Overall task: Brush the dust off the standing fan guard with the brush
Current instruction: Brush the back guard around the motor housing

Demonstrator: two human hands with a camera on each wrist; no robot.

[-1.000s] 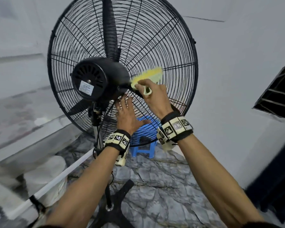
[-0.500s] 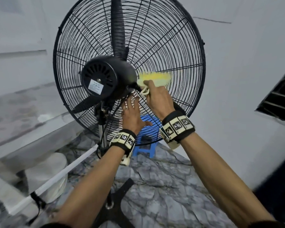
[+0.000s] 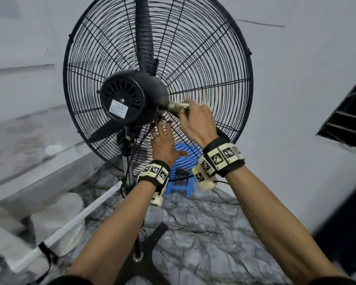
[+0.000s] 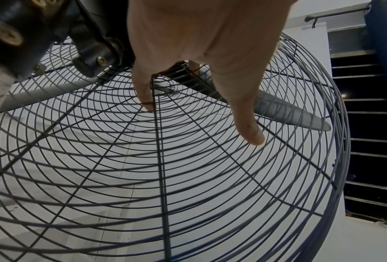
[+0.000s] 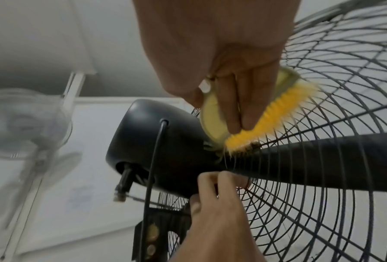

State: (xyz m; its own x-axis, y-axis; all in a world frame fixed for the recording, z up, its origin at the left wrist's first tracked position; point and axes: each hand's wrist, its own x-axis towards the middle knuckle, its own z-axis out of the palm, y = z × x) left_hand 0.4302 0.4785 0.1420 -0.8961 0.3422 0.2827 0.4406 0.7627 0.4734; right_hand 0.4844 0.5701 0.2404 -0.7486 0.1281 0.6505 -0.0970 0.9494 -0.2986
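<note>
So the right hand (image 3: 195,122) has its fingers (image 5: 233,106) curled round the pale yellow plastic back of a scrub brush with bright orange-yellow bristles (image 5: 264,117), thumb on the near side. The bristles are pressed onto the black wire guard of the big standing fan (image 3: 214,64), right where the wires meet the round black motor housing (image 3: 132,97), just left of those fingers. The bristle row is a bit blurred in the right wrist view.

The left hand (image 3: 164,142) sits just below the brush hand, fingers (image 5: 212,180) straight and only slightly spread, tips resting on the guard wires under the motor housing. From the left wrist view the thumb sticks out to the side, off the wires. One dark fan blade (image 3: 144,38) points straight up behind the guard, well above both hands. A small blue plastic stool (image 3: 179,173) shows through the wires below the left wrist.
</note>
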